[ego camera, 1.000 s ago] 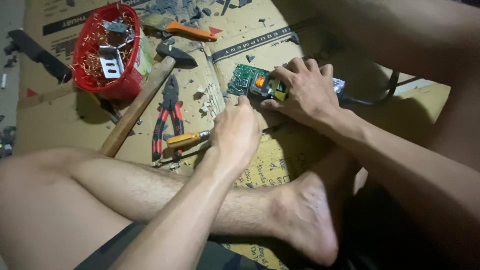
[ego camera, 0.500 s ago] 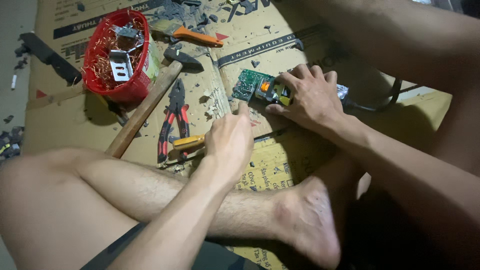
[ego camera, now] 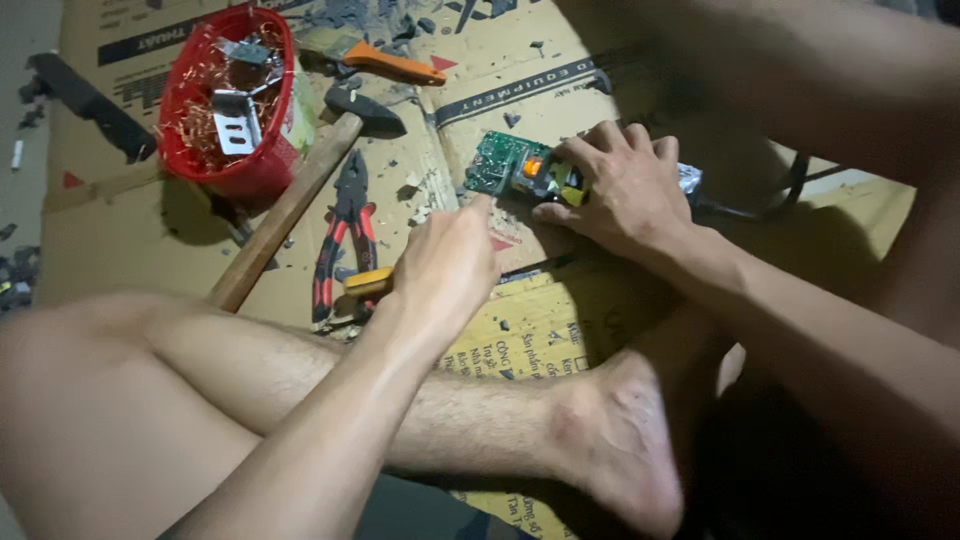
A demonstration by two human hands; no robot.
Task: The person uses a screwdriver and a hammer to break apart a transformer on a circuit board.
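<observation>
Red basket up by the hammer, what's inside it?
The red basket holds tangled copper-coloured wire and a few grey metal brackets lying on top. Whatever lies beneath the wire is covered.

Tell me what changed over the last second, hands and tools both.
The left hand crept forward, its fingertip now nearer the green circuit board. The right hand kept pressing down on the board's far end. Nothing was picked up or let go. The hammer, pliers and red basket stayed where they lay on the cardboard.
</observation>
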